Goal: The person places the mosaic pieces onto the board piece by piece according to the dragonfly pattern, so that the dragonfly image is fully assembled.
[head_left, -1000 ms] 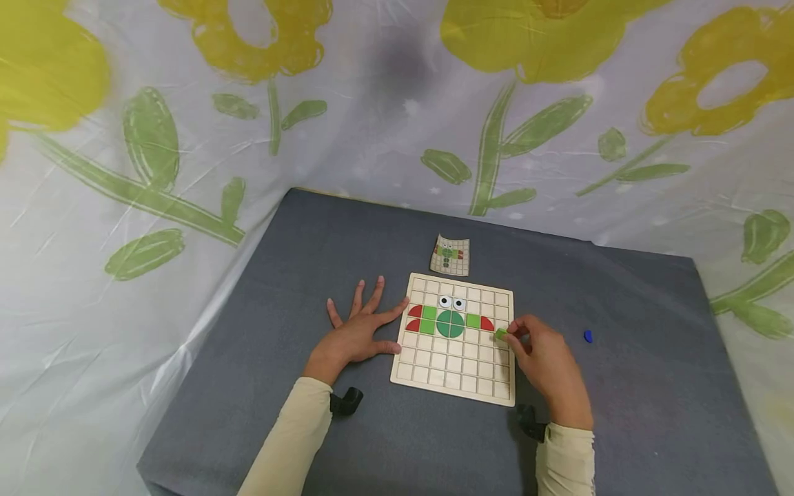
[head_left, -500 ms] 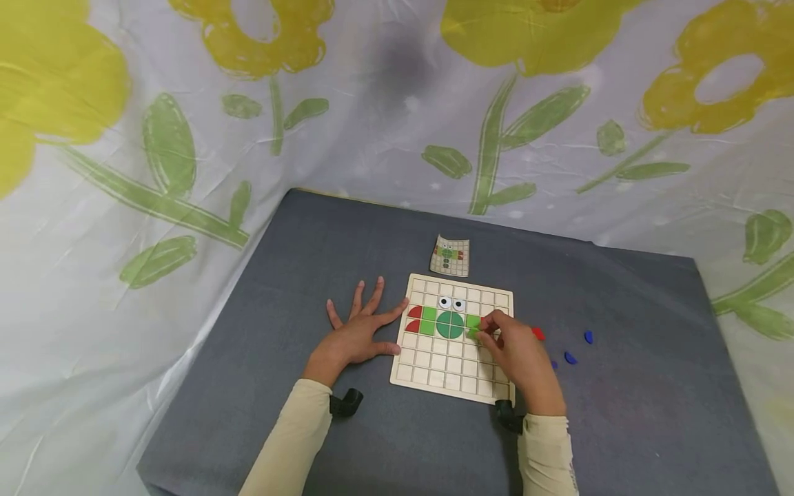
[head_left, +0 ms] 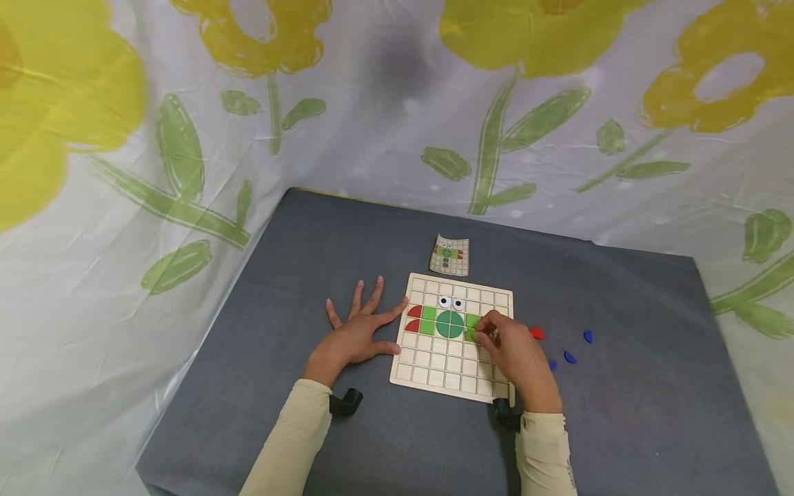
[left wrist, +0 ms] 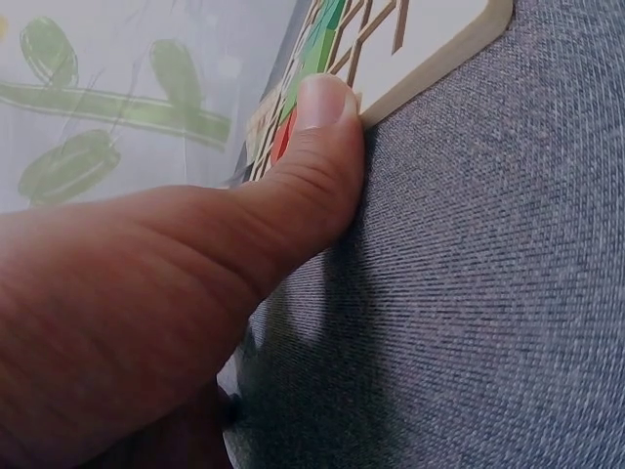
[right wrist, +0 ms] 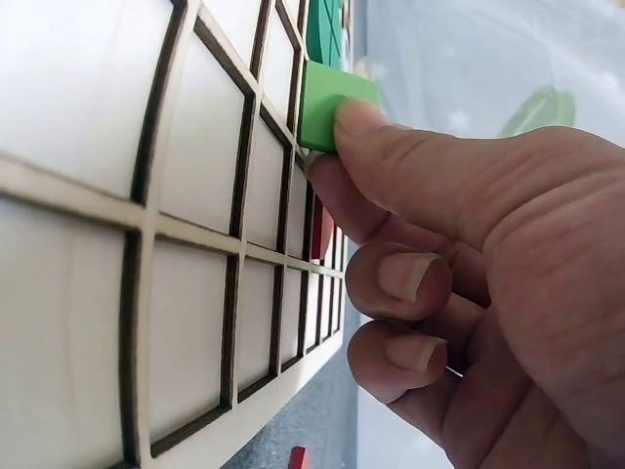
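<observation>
My right hand (head_left: pixel 517 355) pinches a light green square tile (right wrist: pixel 324 106) between thumb and index finger, its other fingers curled underneath. The tile is at a cell of the wooden grid board (head_left: pixel 434 377), just below another green square (head_left: pixel 473 321) and right of a dark green circle (head_left: pixel 450 324). My left hand (head_left: pixel 355 337) lies spread on the table, thumb and index fingertip on the board's left edge. In the left wrist view its thumb (left wrist: pixel 317 137) presses the rim. Left of the circle sit green squares (head_left: pixel 428 320) and red quarter pieces (head_left: pixel 413 319); two eye pieces (head_left: pixel 451 303) are above.
Behind the board lies a small pattern card (head_left: pixel 449 257) showing a similar figure. Right of the board are a red piece (head_left: pixel 537 333) and blue pieces (head_left: pixel 571 357) on the grey tablecloth (head_left: pixel 645 393). A flowered curtain (head_left: pixel 372 124) hangs behind the table.
My right hand has moved left with the green tile, from the board's right edge to beside the circle. Red and blue pieces it covered now show. My left hand stays put.
</observation>
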The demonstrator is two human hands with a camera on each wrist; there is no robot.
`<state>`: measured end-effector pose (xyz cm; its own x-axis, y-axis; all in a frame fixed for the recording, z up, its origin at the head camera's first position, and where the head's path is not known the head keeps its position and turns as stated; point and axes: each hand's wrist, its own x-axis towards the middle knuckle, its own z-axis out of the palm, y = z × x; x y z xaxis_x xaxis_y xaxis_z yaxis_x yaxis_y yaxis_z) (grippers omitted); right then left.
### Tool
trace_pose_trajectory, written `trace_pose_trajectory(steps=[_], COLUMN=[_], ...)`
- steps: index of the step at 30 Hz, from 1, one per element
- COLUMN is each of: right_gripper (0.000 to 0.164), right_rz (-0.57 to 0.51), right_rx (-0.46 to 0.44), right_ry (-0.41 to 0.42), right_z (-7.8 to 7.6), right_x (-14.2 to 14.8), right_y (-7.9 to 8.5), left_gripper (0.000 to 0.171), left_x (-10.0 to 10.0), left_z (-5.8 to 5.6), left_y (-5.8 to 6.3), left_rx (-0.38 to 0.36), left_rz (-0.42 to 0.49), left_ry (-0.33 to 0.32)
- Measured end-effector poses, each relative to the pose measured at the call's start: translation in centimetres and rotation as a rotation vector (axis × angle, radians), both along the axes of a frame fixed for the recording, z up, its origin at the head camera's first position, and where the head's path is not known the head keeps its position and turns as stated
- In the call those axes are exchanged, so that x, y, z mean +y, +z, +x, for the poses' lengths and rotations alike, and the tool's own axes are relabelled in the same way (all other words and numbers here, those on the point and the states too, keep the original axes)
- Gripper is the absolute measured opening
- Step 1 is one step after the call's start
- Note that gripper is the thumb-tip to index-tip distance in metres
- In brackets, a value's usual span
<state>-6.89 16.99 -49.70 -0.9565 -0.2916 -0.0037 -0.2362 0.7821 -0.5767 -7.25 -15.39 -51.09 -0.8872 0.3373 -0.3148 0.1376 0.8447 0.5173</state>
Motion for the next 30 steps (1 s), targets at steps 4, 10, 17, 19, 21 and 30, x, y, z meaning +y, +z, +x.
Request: trace_pose_trajectory(steps=[4, 10, 17, 19, 21, 30], right_gripper=[0.012, 0.012, 0.012, 0.011, 0.011, 0.008], right_rz=[-0.003, -0.007, 0.006, 0.007, 0.01, 0.018], right_rx=[-0.003, -0.002, 0.017, 0.026, 0.032, 0.034], right_ry=[-0.001, 0.005, 0.009, 0.012, 0.016, 0.017], right_z=[0.03, 0.04, 0.08, 0.12, 0.14, 0.04], right_x=[0.02, 0.07, 0.06, 0.05, 0.04, -0.08], right_y=[-0.08, -0.19, -0.27, -0.35, -0.44, -0.42], left_gripper=[0.097, 0.097, 0.097, 0.097, 0.097, 0.098], left_x=[-0.04, -0.08, -0.13, -0.13, -0.12, 0.06], left_z=[0.02, 0.09, 0.1, 0.07, 0.03, -0.1], left_y=[-0.09, -0.17, -0.24, -0.27, -0.29, -0.11], left_rx=[0.004, 0.003, 0.001, 0.002, 0.004, -0.001], left_rz=[-0.001, 0.008, 0.007, 0.003, -0.001, -0.021], left_ry=[0.0, 0.005, 0.003, 0.001, -0.002, 0.005])
